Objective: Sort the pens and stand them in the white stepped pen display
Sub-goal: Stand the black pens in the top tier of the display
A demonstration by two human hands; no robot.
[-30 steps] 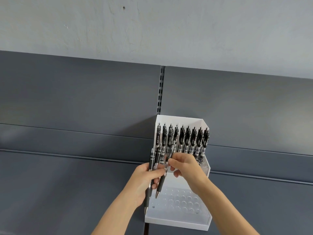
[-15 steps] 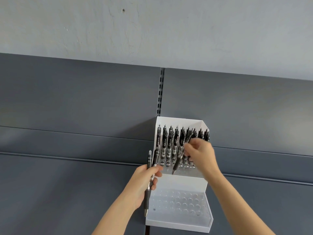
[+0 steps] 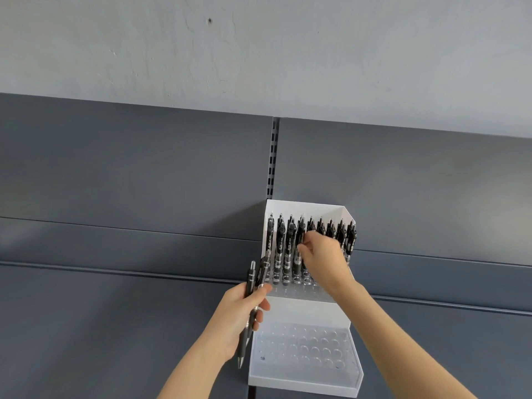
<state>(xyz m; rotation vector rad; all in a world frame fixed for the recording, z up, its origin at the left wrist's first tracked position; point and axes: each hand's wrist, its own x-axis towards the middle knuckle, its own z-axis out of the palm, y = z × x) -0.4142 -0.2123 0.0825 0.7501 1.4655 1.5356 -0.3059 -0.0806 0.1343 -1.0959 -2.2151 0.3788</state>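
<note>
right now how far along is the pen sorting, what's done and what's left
Done: the white display has a row of standing pens on its upper step. In hand: the right hand pinches one pen in that row, and the left hand grips a few spare pens beside the display's left edge. Left: those spares, and the lower step, whose holes all look empty.

No text, brand or number can be read. The black retractable pens [image 3: 270, 237] standing in the top tier of the white stepped plastic pen display [image 3: 305, 309] carry small pale print along their barrels. It shows best on the far-right pen [image 3: 350, 240], but it is too small and blurred to make out.
</note>
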